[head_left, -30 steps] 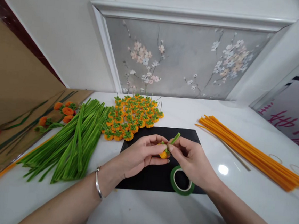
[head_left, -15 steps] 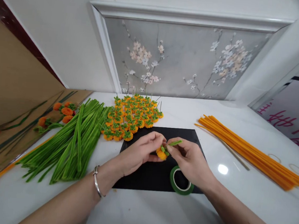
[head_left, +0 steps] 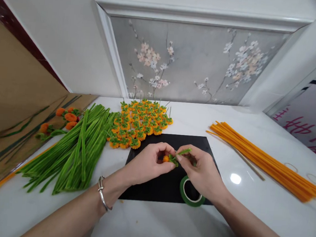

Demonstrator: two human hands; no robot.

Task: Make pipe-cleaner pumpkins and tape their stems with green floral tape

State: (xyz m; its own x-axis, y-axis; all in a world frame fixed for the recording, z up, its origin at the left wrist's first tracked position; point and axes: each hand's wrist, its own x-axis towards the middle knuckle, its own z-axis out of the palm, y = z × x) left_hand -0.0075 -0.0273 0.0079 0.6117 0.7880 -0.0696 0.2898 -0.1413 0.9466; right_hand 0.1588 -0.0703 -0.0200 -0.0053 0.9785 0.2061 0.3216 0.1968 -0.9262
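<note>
Between the thumb and fingers of my left hand (head_left: 154,162) is a small orange pipe-cleaner pumpkin (head_left: 166,158), mostly covered by those fingers. Green fuzzy leaves (head_left: 173,159) stick out of its right side. My right hand (head_left: 198,166) pinches a green pipe cleaner (head_left: 185,151) at the leaves, its free end pointing up and right. Both hands are above a black mat (head_left: 152,188). Close below my right hand lies a roll of green tape (head_left: 182,192), on the mat's front right part.
Many finished orange pumpkins with green tops (head_left: 141,122) stand behind the mat. Green pipe cleaners (head_left: 74,151) are heaped on the left, orange pipe cleaners (head_left: 262,160) on the right. Orange flowers (head_left: 71,117) lie on cardboard at far left. Two thin rings (head_left: 314,179) are near the right.
The pumpkin has turned in my left fingers, so less orange shows. My left thumb has moved lower and now presses near the leaves. My right hand stays almost in place.
</note>
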